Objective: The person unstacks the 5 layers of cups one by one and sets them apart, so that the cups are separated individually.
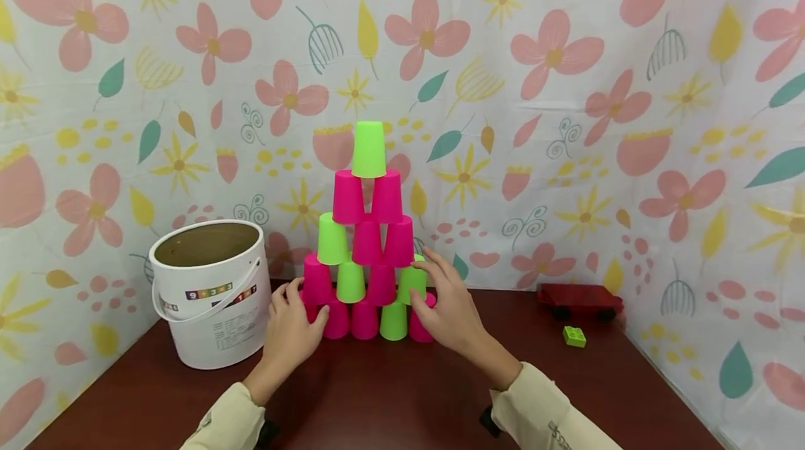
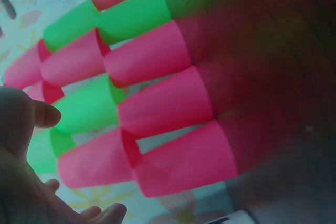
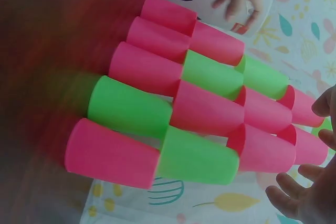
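Basically, you've got a five-tier pyramid of upside-down pink and lime-green plastic cups (image 1: 367, 244) at ctr of the frame, up on the glossy dark reddish-brown tabletop (image 1: 390, 401). Btm row's 5 cups, then 4, 3, 2, w/ a single lime-green tapered cup (image 1: 369, 149) on top; the two right under it are both pink. Your hands flank the lower tiers: L hand (image 1: 292, 328) near the lower-left cups, R hand (image 1: 449, 307) by the lower-right ones. Both are wide, fingers apart & slightly bent, w/ no cup gripped; can't tell if any fingertip touches the stack. Cuffs of your cream long sleeves (image 1: 534, 401) show at btm of the frame.

Left of the stack, approx. mid-left of the frame, stands a white cylindrical bucket w/ a thin handle & printed labels (image 1: 195, 338), open at the top. Over at right there's a red toy vehicle w/ dark wheels (image 1: 578, 296) at the tabletop's back edge, & a small lime-green studded block (image 1: 574, 337) just in front. Bkgd is a white floral-print sheet (image 1: 503, 3).
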Motion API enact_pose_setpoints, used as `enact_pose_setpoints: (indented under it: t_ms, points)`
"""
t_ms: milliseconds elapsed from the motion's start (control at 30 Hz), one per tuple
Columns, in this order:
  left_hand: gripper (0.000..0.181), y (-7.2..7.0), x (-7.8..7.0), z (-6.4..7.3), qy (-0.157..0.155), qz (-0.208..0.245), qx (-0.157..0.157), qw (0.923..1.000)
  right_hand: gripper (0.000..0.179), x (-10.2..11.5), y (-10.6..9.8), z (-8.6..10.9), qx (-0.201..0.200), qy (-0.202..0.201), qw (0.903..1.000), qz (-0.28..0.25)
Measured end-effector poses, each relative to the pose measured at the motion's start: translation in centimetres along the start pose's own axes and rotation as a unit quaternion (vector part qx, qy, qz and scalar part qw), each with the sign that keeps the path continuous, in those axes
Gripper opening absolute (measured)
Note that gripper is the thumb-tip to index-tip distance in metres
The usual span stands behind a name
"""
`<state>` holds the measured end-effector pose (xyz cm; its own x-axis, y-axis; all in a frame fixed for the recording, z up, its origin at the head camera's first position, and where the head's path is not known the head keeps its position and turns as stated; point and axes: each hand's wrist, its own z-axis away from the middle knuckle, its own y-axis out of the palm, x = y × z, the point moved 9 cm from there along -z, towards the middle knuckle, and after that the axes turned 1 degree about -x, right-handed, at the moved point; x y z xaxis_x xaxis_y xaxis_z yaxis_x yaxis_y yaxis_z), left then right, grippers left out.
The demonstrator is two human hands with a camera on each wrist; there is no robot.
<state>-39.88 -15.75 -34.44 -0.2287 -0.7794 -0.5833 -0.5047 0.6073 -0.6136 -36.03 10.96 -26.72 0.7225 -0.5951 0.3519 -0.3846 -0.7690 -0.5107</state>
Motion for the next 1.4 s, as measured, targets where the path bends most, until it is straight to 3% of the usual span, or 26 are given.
enact_pose_setpoints:
  t_ms: [167, 400, 633, 900, 1067, 1200, 1400]
  points:
    - [0.072, 0.9, 2.2, -0.1, -0.05, 0.032, 0.035, 0.9976, 0.038, 0.6, 0.0, -1.8, 0.0, -0.008, 0.9993, -0.037]
    - [0.067, 1.7, 3.7, -0.6, -0.084, 0.055, 0.062, 0.993, 0.036, 1.3, -0.2, -4.5, 0.004, -0.031, 0.9995, -0.005]
    - [0.06, 2.0, 4.6, -1.1, -0.101, 0.075, 0.075, 0.9892, 0.036, 1.2, -1.6, -8.6, -0.044, -0.012, 0.9977, -0.05]
    - [0.053, 1.8, 5.6, -1.7, -0.083, 0.072, 0.059, 0.9922, 0.045, 1.8, -3.1, -14.1, -0.072, 0.039, 0.9923, -0.093]
    - [0.046, 1.4, 5.8, -1.8, -0.071, 0.047, 0.056, 0.9948, 0.054, 2.2, -2.7, -16.9, -0.053, 0.073, 0.9917, -0.092]
    - [0.042, 1.4, 6.1, -1.8, -0.069, 0.042, 0.064, 0.9947, 0.06, 2.5, -2.1, -18.8, -0.041, 0.076, 0.9935, -0.075]
    - [0.04, 1.1, 6.1, -1.9, -0.059, 0.037, 0.064, 0.9955, 0.067, 2.9, -1.1, -21.0, -0.012, 0.083, 0.9918, -0.096]
